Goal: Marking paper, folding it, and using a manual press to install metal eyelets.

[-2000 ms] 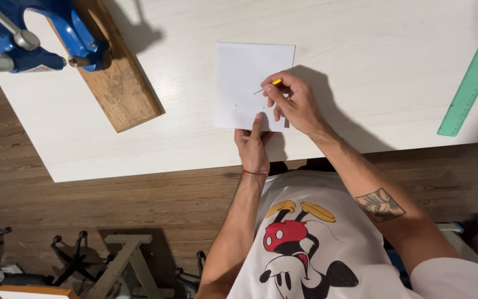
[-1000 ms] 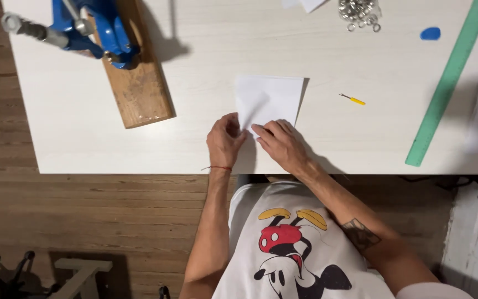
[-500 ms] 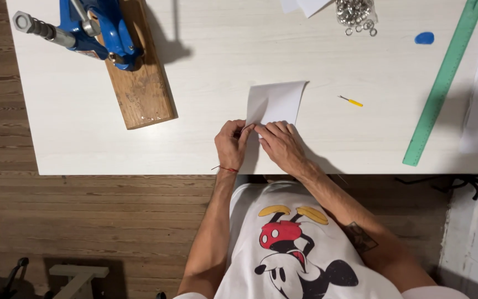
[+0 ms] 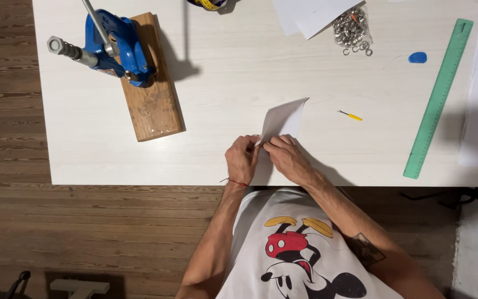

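Both hands pinch the near edge of the white paper sheet (image 4: pixel 284 119): the left hand (image 4: pixel 242 159) and right hand (image 4: pixel 286 158) meet fingertip to fingertip, closed on it. The sheet rises tilted away beyond the grip, above the white table (image 4: pixel 222 88); a small yellow-handled tool (image 4: pixel 351 116) lies farther right.

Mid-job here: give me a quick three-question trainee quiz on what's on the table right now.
1. True or false: both hands pinch the white paper sheet.
2. Which lies nearer the green ruler: the blue press or the small yellow-handled tool?
3. What does the press stand on?

Key: 1. True: left hand and right hand grip its near edge. 2. The yellow-handled tool. 3. A wooden board.
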